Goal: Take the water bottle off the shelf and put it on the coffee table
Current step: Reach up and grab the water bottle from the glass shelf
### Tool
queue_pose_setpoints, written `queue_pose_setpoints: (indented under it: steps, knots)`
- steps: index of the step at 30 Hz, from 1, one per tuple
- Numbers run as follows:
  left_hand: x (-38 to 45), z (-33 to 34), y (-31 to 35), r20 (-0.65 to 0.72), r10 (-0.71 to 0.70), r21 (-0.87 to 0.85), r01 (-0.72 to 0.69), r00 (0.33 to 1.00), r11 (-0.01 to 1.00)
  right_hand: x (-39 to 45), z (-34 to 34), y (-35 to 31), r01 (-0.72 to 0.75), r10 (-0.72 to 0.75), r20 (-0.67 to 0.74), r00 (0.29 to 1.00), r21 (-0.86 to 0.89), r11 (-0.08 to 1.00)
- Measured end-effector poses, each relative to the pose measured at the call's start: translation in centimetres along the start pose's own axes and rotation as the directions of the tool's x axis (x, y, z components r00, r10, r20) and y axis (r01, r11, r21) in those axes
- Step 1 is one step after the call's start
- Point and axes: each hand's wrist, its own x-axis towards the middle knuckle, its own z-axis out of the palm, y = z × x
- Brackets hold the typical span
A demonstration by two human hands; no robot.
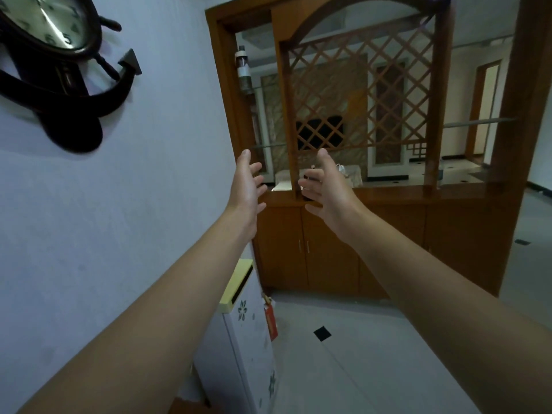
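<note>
A clear water bottle (pixel 243 70) with a white cap and white label stands upright on the upper glass shelf at the left end of a wooden partition shelf (pixel 367 195). My left hand (pixel 246 182) and my right hand (pixel 327 186) are both stretched out in front of me, palms facing each other, fingers spread, holding nothing. Both hands sit well below the bottle, near the level of the cabinet top. The coffee table cannot be made out with certainty.
A dark anchor-shaped wall clock (pixel 59 49) hangs on the left wall. A small white fridge (pixel 248 333) stands against that wall below my left arm. The partition has lattice panels (pixel 358 94), lower cabinet doors (pixel 328 249) and a tiled floor (pixel 343 354) in front.
</note>
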Motion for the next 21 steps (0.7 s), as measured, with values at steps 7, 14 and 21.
queue_pose_setpoints:
  steps: [7,14,21]
  knots:
    - [7.0,1.9,-2.0,0.059,0.000,-0.024,0.001,0.998,1.000,6.2,-1.0,0.8,0.011,-0.012,-0.040,0.999,-0.025,1.000]
    - [16.6,0.9,-2.9,0.083,0.050,-0.044,-0.047,0.995,0.998,14.7,1.3,0.2,0.031,-0.035,-0.052,0.998,-0.075,0.997]
    - [24.3,-0.2,-5.1,0.081,0.014,-0.073,-0.008,0.997,0.997,22.3,3.6,2.0,-0.004,0.000,-0.062,0.998,-0.057,0.998]
